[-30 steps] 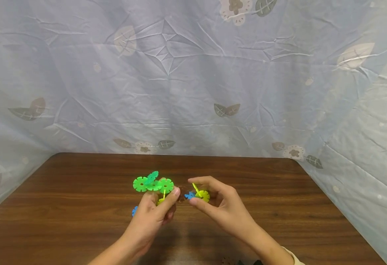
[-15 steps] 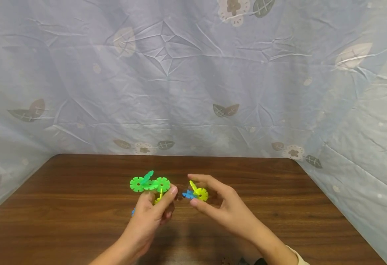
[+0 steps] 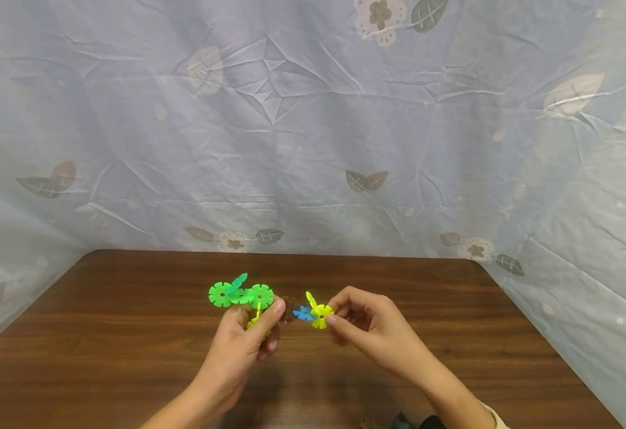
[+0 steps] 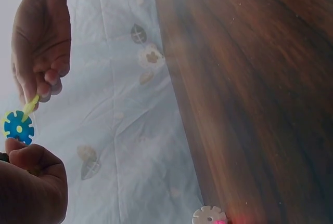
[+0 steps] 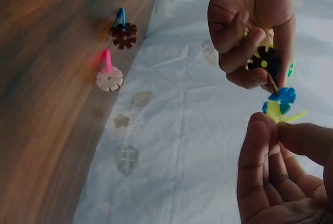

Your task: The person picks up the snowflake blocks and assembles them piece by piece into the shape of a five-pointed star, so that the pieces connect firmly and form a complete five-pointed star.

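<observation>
My left hand (image 3: 240,345) grips a cluster of notched plastic discs between thumb and fingers. Its green discs (image 3: 220,295) stick out above the thumb, with a yellow disc (image 3: 254,322) beside the thumb. A brown disc (image 3: 289,310) reaches right from the fingertips to a blue disc (image 3: 304,314), to which yellow discs (image 3: 321,316) are joined. Thumb and fingers of my right hand (image 3: 379,328) pinch the right edge of the outer yellow disc. The right wrist view shows a dark disc (image 5: 264,57) in the left hand's curled fingers; the rest of the grip is hidden.
On the wooden table (image 3: 130,357) lie a brown disc with a blue one (image 5: 125,36) and a pale disc with a pink one (image 5: 109,79). A patterned cloth (image 3: 313,149) hangs behind and at the sides. Something black (image 3: 430,422) shows at the bottom edge.
My right hand's thumb and fingers, spread wide around the yellow discs before, have come together on the outer one's edge. The left hand has shifted slightly left with its cluster.
</observation>
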Tool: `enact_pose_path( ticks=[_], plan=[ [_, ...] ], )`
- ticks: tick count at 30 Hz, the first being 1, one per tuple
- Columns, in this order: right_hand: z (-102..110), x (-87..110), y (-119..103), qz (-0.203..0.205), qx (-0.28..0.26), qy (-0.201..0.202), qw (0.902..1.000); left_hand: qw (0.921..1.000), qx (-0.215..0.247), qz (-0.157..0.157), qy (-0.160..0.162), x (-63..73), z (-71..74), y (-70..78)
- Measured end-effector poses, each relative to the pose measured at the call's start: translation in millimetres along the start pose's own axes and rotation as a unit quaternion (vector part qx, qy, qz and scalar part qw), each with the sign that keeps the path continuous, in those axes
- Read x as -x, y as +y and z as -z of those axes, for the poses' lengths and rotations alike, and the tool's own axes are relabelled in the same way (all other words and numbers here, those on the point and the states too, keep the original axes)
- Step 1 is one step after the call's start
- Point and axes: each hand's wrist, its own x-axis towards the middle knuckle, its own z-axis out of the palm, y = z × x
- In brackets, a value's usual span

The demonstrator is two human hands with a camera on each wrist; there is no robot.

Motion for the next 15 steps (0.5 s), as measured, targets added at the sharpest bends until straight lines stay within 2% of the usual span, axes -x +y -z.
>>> enact_pose_path(
  ticks=[5, 12, 15],
  plan=[
    [-4, -0.8, 4, 0.021, -0.033, 0.011, 0.9992, 0.9999, 0.008, -0.012, -0.009, -1.6, 2.5, 0.2],
    [-9, -3.6, 10, 0.071, -0.075, 0.039, 0.9939, 0.9935, 0.092, -0.036, -0.057, -5.2, 7.1, -7.7],
    [-14, -3.9, 11, 0.070, -0.098, 0.046, 0.9917, 0.9918, 0.095, -0.042, -0.074, -4.6, 7.1, -13.0]
  ],
)
